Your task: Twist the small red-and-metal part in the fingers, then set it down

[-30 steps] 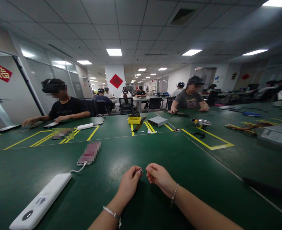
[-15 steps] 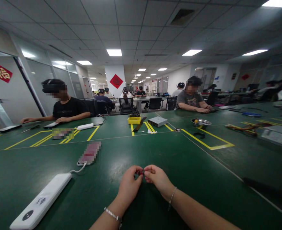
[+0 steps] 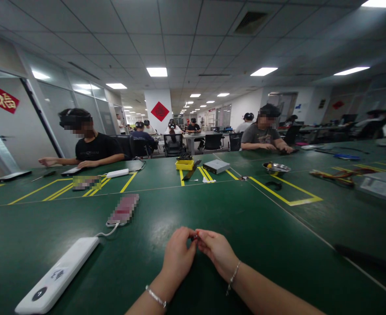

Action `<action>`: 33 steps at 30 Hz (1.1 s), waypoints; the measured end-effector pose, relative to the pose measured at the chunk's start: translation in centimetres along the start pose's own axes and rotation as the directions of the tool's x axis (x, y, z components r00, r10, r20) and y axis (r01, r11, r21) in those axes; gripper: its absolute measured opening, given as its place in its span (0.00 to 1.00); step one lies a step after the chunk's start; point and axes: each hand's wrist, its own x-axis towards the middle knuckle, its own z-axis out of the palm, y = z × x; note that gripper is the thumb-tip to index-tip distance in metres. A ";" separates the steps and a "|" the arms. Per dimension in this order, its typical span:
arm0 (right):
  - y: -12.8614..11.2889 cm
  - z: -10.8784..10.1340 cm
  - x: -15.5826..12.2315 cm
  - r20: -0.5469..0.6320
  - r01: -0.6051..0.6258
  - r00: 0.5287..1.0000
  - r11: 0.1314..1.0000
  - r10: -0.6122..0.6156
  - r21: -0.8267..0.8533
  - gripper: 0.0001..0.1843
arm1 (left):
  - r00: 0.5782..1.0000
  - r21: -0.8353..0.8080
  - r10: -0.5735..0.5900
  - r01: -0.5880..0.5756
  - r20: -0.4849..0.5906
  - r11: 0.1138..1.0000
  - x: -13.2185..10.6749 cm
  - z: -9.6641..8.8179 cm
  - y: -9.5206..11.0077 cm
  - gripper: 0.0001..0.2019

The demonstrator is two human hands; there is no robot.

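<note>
My left hand [image 3: 179,251] and my right hand [image 3: 215,249] meet above the green table [image 3: 140,271], fingertips almost touching. Between them is a small dark and red piece [image 3: 194,236], mostly covered by the fingers and too small to name. Thumb and fingers of the left hand are closed around its left side. The right hand pinches at its right side. To the left lie a white power bank [image 3: 60,273] and a phone [image 3: 123,210], joined by a white cable [image 3: 109,232].
Farther back are a yellow bin [image 3: 184,165] with dark parts, a grey metal box [image 3: 216,166] and a steel bowl [image 3: 277,168]. A metal unit with bundled wires [image 3: 381,186] lies at right. Two people [image 3: 94,142] [image 3: 265,131] sit across the table.
My right hand has turned slightly, its fingers shifting around the small piece. The left hand stays nearly in place. Across the table, the left person's hand has lifted.
</note>
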 end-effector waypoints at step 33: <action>-8.8 -7.1 2.6 -0.222 0.096 0.841 0.539 -0.494 -0.837 0.14 | 0.994 0.040 -0.113 0.113 -0.007 0.993 0.1 0.2 -1.8 0.17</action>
